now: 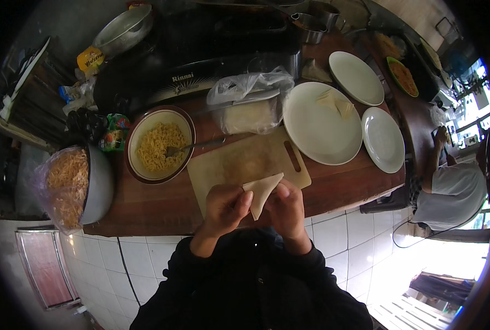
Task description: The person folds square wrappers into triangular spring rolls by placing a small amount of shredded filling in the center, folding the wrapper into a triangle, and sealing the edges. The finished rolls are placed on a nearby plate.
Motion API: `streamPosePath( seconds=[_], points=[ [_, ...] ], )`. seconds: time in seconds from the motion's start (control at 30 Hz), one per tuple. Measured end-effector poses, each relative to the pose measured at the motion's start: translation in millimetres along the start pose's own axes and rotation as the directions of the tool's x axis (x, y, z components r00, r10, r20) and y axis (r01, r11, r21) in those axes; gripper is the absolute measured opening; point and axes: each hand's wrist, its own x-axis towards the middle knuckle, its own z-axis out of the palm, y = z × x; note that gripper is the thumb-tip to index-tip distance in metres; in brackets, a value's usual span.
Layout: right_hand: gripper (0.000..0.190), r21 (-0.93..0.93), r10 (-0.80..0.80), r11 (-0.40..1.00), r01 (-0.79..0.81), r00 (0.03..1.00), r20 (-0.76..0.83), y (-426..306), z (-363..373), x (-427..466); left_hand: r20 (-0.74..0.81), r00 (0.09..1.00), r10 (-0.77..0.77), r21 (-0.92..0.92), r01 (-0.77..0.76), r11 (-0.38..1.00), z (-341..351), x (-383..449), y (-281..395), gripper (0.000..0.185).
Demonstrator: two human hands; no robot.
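Note:
My left hand (228, 206) and my right hand (286, 206) hold a folded triangular dough wrapper (262, 194) between them, over the near edge of a worn cutting board (203, 165). To the left of the board, a brown-rimmed bowl (130, 144) holds yellow noodles (158, 142) and a fork (179, 149). Behind the board lies a plastic bag (245, 88) with a stack of pale wrappers (251, 115) in it. Folded dough pieces (335, 102) rest at the back of a large white plate (321, 138). Whether the held wrapper has filling inside is hidden.
Two smaller white plates (356, 78), (383, 140) sit at the right. A large pot (100, 185) with bagged shredded food (67, 181) stands at the left table edge. A black gas stove (179, 82) is behind. At far right is another person (455, 189).

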Motion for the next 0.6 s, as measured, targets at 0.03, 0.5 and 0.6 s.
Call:
streamPosePath(
  seconds=[0.03, 0.5, 0.6],
  points=[
    [0.028, 0.066, -0.002, 0.998, 0.002, 1.0, 0.001, 0.9, 0.7, 0.3, 0.001, 1.0, -0.004, -0.014, 0.004, 1.0, 0.2, 0.2, 0.9, 0.029],
    [0.025, -0.123, -0.105, 0.987, 0.103, 0.994, -0.008, 1.6, 2.3, -2.4, 0.156, 0.987, -0.042, -0.244, 0.08, 0.967, 5.4, -2.9, 4.3, 0.019],
    [0.025, -0.144, -0.098, 0.985, 0.095, 0.995, -0.018, 2.0, 3.3, -3.4, 0.141, 0.982, -0.123, -0.291, 0.16, 0.943, 6.7, -5.1, 5.1, 0.019]
  ],
)
